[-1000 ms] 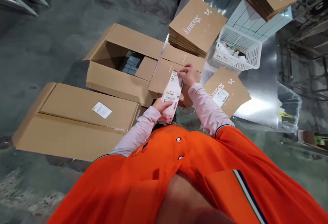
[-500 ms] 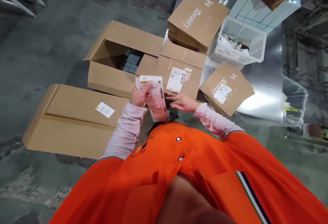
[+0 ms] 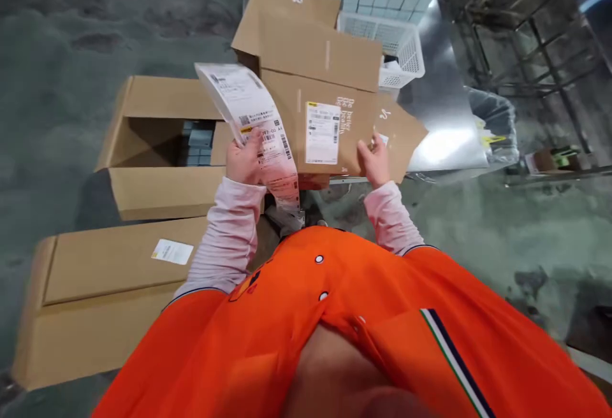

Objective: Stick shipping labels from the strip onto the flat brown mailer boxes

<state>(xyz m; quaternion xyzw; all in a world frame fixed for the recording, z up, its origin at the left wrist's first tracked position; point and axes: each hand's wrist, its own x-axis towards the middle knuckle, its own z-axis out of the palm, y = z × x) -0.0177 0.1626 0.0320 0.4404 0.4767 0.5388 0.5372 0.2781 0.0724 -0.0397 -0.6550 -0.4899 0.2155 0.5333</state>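
My left hand [image 3: 246, 158] is closed around a long strip of printed shipping labels [image 3: 239, 96]. The strip's upper end curls away over the boxes and its lower end hangs down toward my waist. My right hand [image 3: 376, 162] pinches the near right edge of a brown cardboard carton [image 3: 282, 102]. White lettering runs along that carton, and a shipping label [image 3: 322, 132] lies flat on it. Beneath its right side, another flat cardboard piece [image 3: 406, 131] shows.
On the left, an open box [image 3: 162, 192] holds grey packs [image 3: 198, 141]; a closed labelled box [image 3: 109, 297] lies nearer. Behind the carton are a cardboard stack [image 3: 296, 0] and a white basket [image 3: 404, 48], on a metal table [image 3: 444, 106]. A plastic-lined bin [image 3: 497, 125] stands right.
My right hand has moved to the carton's right edge and gripped it; the carton looks raised and closer. My left hand's label strip now extends farther up. The view has shifted right.
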